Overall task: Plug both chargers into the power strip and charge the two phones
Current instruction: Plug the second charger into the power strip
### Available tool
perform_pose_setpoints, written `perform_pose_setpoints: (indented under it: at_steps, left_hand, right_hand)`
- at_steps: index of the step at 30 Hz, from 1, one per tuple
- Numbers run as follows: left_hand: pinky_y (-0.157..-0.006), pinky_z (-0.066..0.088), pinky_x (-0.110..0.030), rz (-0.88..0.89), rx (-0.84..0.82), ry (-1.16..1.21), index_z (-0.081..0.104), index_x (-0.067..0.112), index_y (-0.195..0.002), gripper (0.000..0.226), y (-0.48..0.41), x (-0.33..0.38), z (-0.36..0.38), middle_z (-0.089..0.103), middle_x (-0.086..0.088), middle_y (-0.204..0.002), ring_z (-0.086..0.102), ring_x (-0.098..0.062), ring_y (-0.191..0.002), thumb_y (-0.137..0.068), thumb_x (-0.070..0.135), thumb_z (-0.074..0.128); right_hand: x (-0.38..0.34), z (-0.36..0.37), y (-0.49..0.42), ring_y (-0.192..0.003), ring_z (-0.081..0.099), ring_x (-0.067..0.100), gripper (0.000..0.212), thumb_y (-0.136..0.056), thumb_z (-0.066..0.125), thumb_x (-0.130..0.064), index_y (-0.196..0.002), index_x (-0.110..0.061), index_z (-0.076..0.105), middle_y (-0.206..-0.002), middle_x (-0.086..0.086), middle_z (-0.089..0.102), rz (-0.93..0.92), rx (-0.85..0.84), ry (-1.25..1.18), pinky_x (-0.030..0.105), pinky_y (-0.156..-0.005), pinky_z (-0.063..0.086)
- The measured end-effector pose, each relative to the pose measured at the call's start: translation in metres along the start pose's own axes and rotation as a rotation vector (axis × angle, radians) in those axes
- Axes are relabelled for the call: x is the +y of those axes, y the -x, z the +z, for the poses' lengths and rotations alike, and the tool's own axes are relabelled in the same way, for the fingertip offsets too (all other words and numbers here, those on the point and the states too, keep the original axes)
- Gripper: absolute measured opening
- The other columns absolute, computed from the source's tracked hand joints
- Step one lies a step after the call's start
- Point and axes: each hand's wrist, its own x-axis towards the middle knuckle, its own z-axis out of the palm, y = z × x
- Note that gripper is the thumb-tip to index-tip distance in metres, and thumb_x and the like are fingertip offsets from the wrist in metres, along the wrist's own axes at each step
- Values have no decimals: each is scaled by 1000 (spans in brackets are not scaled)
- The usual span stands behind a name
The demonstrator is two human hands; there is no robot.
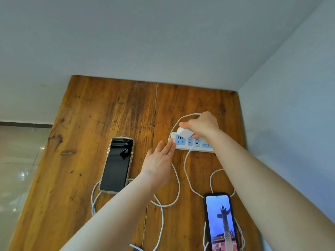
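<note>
A white power strip with blue sockets lies on the wooden table near the right wall. My right hand grips a white charger block just above the strip's sockets. My left hand lies flat, fingers together, fingertips touching the strip's left end. A phone with a dark screen rests on the left, a cable at its near end. A second phone with a lit screen lies at the front right, also cabled. White cables loop between them.
A pale wall runs along the table's right side and another behind its far edge. To the left, the table edge drops to a shiny tiled floor. More cable loops trail off the near edge.
</note>
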Motion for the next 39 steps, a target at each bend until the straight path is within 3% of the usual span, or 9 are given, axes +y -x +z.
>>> perform_pose_setpoints:
  at_steps: [7, 13, 17, 23, 33, 39]
  left_hand:
    - [-117, 17, -46, 0, -7, -15, -2, 22, -155, 85, 0, 1, -3, -7, 2, -164, -4, -26, -150, -92, 14, 54]
    - [-117, 18, -47, 0, -9, -16, -1, 22, -155, 83, -1, 1, -4, -5, 2, -164, -2, -27, -150, -93, 15, 53]
    - [-116, 19, -46, -4, -7, -15, -2, 21, -155, 84, -2, 1, -4, -5, 2, -164, -2, -27, -150, -93, 16, 55]
    - [-116, 20, -46, 3, -4, -7, 0, 20, -155, 81, -1, 1, -5, -4, 1, -164, -1, -27, -150, -94, 16, 52]
    - [-116, 19, -46, 0, -2, 21, -1, 23, -155, 85, -2, 0, 0, -5, 3, -164, -1, -27, -150, -92, 14, 54]
    - [-117, 18, -45, -6, -4, 64, -1, 26, -155, 82, -1, -2, 2, -5, 6, -163, -1, -25, -150, -93, 14, 52]
  right_hand:
    - [0, 1, -1, -54, 54, 11, 59, -71, 78, -43, -111, -11, 49, -93, 3, 55, -13, -47, 6, 21, -51, 45]
    - [3, 3, -1, -51, 48, 13, 57, -73, 77, -39, -113, -9, 51, -89, 5, 54, -7, 27, -38, 20, -45, 41]
    - [3, 6, 0, -76, 61, 18, 58, -73, 77, -41, -116, -9, 53, -98, 7, 61, -11, 33, -29, 20, -46, 40]
    - [-5, 14, 8, -92, 65, 23, 60, -70, 78, -45, -112, -6, 60, -108, 9, 67, -52, 9, 64, 20, -45, 31]
    - [-2, 19, 22, -70, 53, 14, 40, -72, 78, -41, -92, -9, 66, -79, 2, 57, -67, 51, 47, 19, -49, 34]
    - [-2, 34, 34, -91, 65, 24, 46, -72, 79, -35, -105, -6, 63, -101, 9, 68, -104, 95, 53, 26, -63, 43]
